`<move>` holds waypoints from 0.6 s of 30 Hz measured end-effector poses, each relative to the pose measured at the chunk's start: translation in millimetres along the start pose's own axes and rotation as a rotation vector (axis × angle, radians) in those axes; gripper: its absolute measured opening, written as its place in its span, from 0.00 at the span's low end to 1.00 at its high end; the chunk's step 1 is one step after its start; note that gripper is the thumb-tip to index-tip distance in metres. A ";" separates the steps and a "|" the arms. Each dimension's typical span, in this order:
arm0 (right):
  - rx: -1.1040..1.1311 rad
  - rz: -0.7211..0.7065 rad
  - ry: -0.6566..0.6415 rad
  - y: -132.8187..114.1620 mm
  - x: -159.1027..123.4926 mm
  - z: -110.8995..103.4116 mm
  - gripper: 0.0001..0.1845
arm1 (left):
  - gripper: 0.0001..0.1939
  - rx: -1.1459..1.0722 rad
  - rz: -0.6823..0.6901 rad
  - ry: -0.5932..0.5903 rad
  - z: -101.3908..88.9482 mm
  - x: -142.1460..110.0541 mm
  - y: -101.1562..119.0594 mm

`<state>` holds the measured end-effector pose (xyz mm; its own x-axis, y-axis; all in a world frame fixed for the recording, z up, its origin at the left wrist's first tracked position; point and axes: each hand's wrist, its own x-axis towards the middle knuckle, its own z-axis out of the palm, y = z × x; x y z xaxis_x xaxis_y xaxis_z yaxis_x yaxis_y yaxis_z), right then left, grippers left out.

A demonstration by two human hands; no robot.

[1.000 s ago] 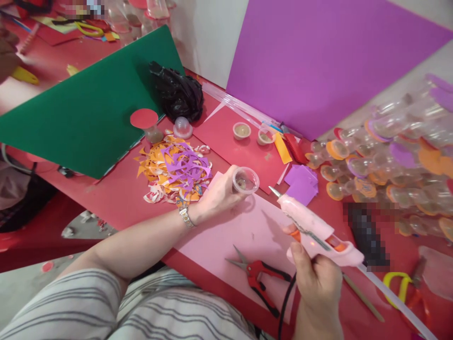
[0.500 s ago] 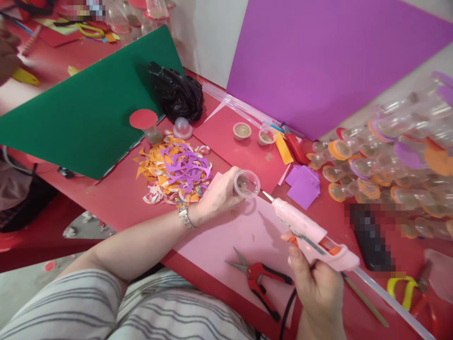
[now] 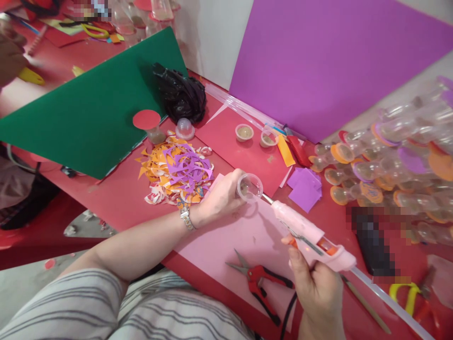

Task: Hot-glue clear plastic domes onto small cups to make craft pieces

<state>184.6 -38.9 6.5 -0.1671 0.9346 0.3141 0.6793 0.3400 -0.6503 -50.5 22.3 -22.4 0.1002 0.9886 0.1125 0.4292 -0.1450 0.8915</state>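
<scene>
My left hand (image 3: 222,196) is closed round a small clear plastic cup (image 3: 249,187), its open rim tilted toward me and to the right. In my right hand (image 3: 318,288) is a pink hot glue gun (image 3: 300,224), with a long clear glue stick (image 3: 389,302) coming out of its back end. The metal nozzle is at the cup's right rim; whether it touches, I cannot tell. Red-handled pruning shears (image 3: 260,278) lie partly open on the pink sheet (image 3: 212,236) below my hands.
Orange and purple paper scraps (image 3: 180,170) are heaped left of the cup. Two small cups (image 3: 244,133) stand on red card. Purple paper squares (image 3: 306,189) lie right. Stacked clear cups (image 3: 399,151) fill the right side. A black bag (image 3: 180,94) rests by the green board (image 3: 95,108).
The glue gun has moved left, bringing its nozzle from apart from the cup to its rim. The cup has tilted more toward the nozzle, still in my left hand.
</scene>
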 end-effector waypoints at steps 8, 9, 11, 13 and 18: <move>0.012 0.004 0.005 7.2 -6.9 2.6 0.18 | 0.14 0.043 0.009 -0.013 -0.8 0.7 0.9; 0.012 -0.008 0.008 5.9 -5.1 2.0 0.19 | 0.14 0.041 0.014 -0.008 -0.3 0.7 0.3; 0.012 -0.025 0.010 2.5 -1.3 0.7 0.20 | 0.13 0.020 0.031 -0.002 1.0 0.8 -1.1; 0.012 -0.025 0.012 -0.2 0.4 0.0 0.22 | 0.13 -0.015 0.046 -0.001 2.2 0.7 -2.4; 0.017 0.149 0.022 -5.1 -8.7 3.3 0.26 | 0.12 -0.049 0.064 0.009 3.5 -0.6 -4.3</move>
<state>180.2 -48.4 4.8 -0.0498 0.9723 0.2282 0.6834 0.1998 -0.7022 -49.3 22.2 -27.8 0.1177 0.9777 0.1741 0.3772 -0.2062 0.9029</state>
